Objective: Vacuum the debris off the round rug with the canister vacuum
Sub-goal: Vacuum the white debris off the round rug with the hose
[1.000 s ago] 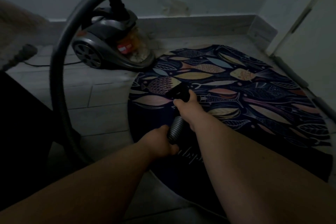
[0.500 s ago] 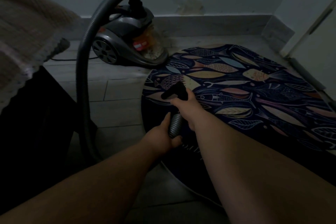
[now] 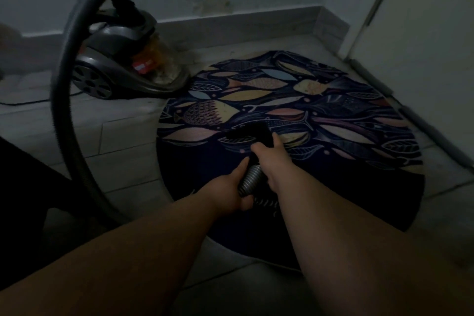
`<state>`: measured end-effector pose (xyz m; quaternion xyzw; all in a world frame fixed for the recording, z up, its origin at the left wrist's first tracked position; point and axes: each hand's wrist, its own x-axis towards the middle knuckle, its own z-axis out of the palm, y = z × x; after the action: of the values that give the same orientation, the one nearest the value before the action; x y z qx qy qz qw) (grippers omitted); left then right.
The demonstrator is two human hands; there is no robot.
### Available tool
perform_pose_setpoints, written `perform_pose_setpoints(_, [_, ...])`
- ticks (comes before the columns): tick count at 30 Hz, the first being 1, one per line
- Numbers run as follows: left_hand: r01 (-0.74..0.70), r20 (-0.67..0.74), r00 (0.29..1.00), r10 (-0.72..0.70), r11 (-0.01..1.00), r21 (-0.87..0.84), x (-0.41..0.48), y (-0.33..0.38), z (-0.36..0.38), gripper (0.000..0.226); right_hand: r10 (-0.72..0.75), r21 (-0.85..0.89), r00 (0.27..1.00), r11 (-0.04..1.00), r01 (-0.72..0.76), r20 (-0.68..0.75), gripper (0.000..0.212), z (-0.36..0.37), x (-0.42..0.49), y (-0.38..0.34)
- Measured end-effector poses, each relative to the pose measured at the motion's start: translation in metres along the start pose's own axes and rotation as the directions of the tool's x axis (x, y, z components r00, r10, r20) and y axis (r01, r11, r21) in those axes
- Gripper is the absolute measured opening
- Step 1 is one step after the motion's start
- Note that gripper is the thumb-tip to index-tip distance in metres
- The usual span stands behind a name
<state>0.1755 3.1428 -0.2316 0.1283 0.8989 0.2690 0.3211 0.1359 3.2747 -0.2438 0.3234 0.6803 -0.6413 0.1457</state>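
A round dark rug printed with fish and leaves lies on the tiled floor. The grey canister vacuum stands just off the rug's far left edge. Its ribbed hose arcs up from the canister, down the left side and round to my hands. My right hand grips the black nozzle end, which rests on the rug near its middle. My left hand grips the ribbed hose just behind it. The room is dim and I cannot make out debris.
A skirting board runs along the back wall. A white door with a dark strip at its foot borders the rug on the right. A dark object fills the left foreground. A thin cable trails left behind the vacuum.
The nozzle has slid to the right, from the rug's left part toward its middle, with both hands still gripping the hose. The view has shifted a little.
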Motion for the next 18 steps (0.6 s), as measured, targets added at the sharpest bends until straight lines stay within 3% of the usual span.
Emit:
perform_pose_setpoints(8, [-0.129,0.203,0.974,0.106,0.986,0.109,0.036,0.079,0.047,0.096,0.042,0.105,0.974,0.994,-0.019,-0.223,0.077,-0.108,-0.002,0.024])
perform_pose_setpoints(18, [-0.274,0.344,0.921,0.184,0.932,0.236,0.066,0.176,0.105,0.091,0.106,0.148,0.88,0.988,-0.04,-0.463,0.078,-0.222,-0.013,0.052])
